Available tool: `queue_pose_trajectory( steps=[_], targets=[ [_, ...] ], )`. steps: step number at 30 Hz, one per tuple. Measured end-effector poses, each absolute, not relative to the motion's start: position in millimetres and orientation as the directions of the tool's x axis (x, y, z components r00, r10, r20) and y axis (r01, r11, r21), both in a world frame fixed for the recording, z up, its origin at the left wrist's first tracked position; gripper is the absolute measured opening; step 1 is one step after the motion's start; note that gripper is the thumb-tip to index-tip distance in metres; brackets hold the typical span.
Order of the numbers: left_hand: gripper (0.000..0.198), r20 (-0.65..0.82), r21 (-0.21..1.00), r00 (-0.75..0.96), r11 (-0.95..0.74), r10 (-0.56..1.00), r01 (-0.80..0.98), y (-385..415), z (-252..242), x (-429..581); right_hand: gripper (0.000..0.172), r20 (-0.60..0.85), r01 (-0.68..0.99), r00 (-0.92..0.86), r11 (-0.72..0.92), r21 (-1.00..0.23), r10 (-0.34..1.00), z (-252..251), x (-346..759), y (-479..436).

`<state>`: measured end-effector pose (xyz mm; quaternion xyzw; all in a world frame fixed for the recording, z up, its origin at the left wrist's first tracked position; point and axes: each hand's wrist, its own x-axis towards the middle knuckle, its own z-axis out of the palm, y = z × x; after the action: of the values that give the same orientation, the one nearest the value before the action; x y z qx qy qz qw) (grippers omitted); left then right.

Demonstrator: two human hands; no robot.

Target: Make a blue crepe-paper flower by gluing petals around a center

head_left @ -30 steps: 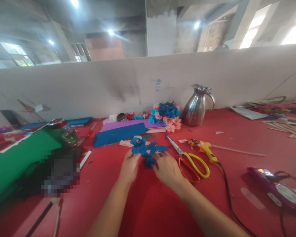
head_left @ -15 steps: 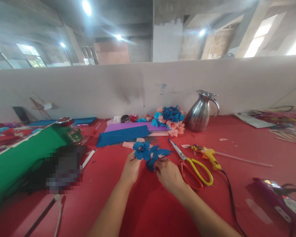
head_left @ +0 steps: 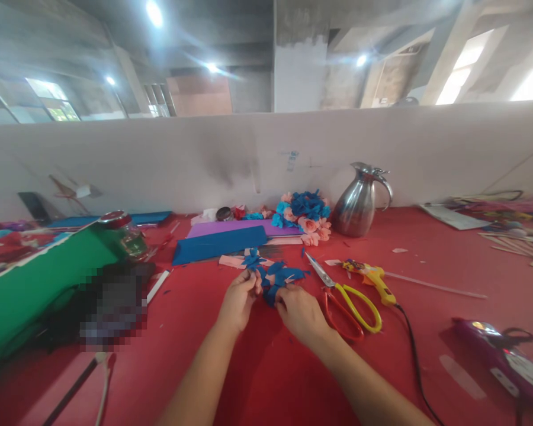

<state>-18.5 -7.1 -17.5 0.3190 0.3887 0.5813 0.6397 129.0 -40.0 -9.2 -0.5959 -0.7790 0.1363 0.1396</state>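
Observation:
My left hand [head_left: 240,299] is closed in a pinch on a blue paper flower [head_left: 252,258], whose petals point away from me above the fingertips. Close beside it, my right hand [head_left: 301,312] has its fingers bent together at the near edge of a small heap of blue paper petals [head_left: 284,274]. A blue piece [head_left: 270,294] shows at those fingertips; the thumb side is partly hidden. To the right of this hand lie large scissors [head_left: 337,289] with one red and one yellow handle, blades pointing away.
A yellow glue gun [head_left: 373,278] with a glue stick and black cord lies right of the scissors. Behind are blue paper sheets [head_left: 220,244], a bunch of paper flowers [head_left: 311,213] and a steel jug [head_left: 357,204]. A green box [head_left: 66,275] stands left, a purple device [head_left: 501,355] right.
My left hand has turned the flower so its face tips away from me and its centre no longer shows. The right hand stays at the blue petals, nearly still.

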Motion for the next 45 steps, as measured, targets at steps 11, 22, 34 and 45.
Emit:
queue_pose_trajectory(
  steps=[11,22,34,45],
  targets=[
    [0.016,-0.155,0.861,0.021,0.145,0.988,-0.488,-8.5,-15.3,-14.6,0.016,0.157,0.797,-0.183,0.240,-0.554,0.970,-16.5,133.3,-33.7],
    [0.020,-0.158,0.861,0.019,0.147,0.987,-0.488,-9.1,-14.6,-16.3,0.009,0.032,0.003,0.048,0.032,-0.999,0.998,-20.0,139.0,-15.6],
    [0.027,-0.120,0.897,-0.105,0.062,0.987,-0.438,-7.7,-15.6,-12.7,0.013,0.204,0.843,-0.237,0.306,-0.442,0.950,-27.8,134.6,-28.4],
    [0.019,-0.035,0.893,-0.013,0.025,0.999,-0.450,-8.2,-16.3,-11.6,0.015,0.142,0.858,-0.262,0.298,-0.418,0.955,-29.2,134.7,-26.2]
  ],
)
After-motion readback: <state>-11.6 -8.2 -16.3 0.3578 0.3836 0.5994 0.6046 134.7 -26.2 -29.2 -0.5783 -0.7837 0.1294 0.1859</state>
